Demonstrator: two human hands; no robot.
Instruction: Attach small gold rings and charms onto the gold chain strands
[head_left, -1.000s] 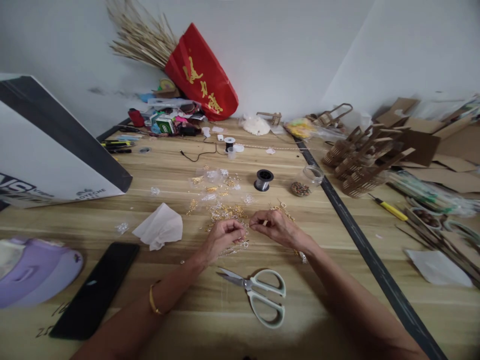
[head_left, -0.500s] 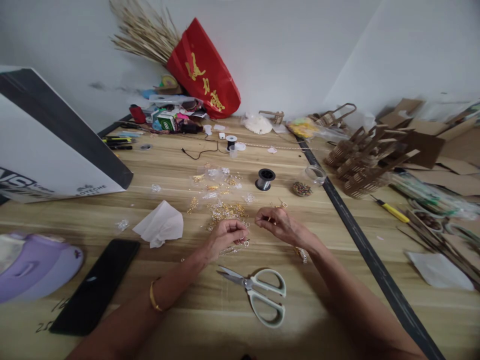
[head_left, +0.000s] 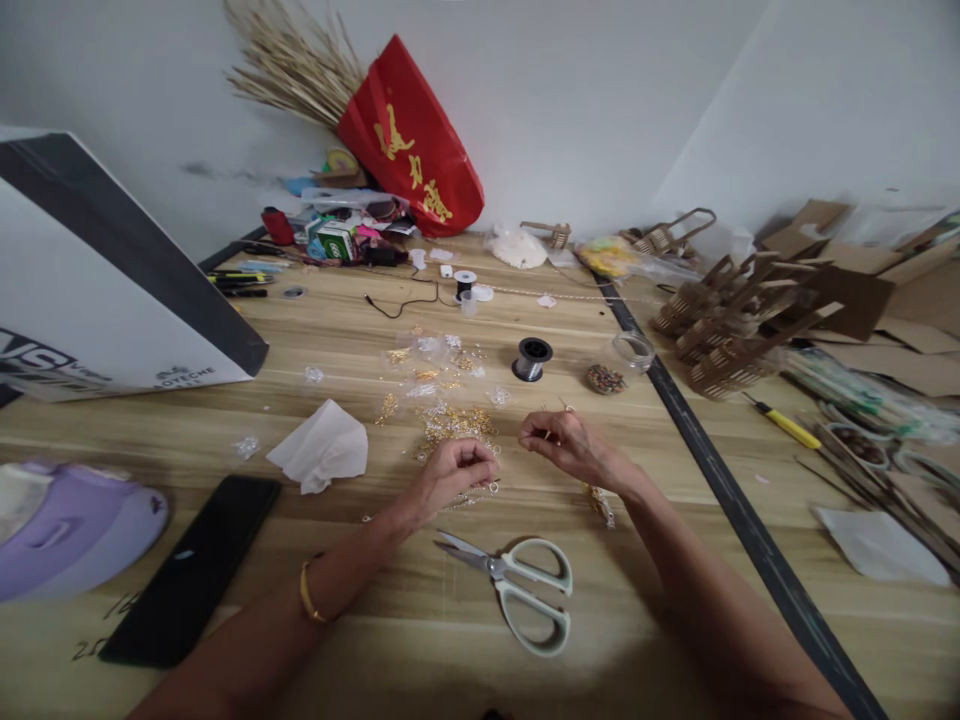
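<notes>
My left hand (head_left: 459, 472) is closed in a pinch above the table, with a thin chain (head_left: 469, 498) and a small ring (head_left: 493, 488) just below its fingers. What the fingertips hold is too small to make out. To its right, my right hand (head_left: 559, 440) is also pinched; a ring-ended piece shows behind its knuckles, and whatever lies between its fingertips cannot be named. Small gold and silver jewelry findings (head_left: 454, 425) lie heaped just beyond the left hand. Scissors (head_left: 495, 568) with pale handles rest partly open nearer to me. A beaded gold piece (head_left: 600, 505) lies beneath my right wrist.
Beyond the hands stand a wire spool (head_left: 532, 358) and a clear jar (head_left: 632, 352) by a pile of colored beads (head_left: 604, 378). At left are a white tissue (head_left: 319, 447), a black phone (head_left: 191, 570) and a large box (head_left: 112, 290). Woven baskets (head_left: 727, 330) crowd the right.
My right hand has shifted slightly to the right, widening the gap between the two hands. The left hand stays nearly in place, still pinched.
</notes>
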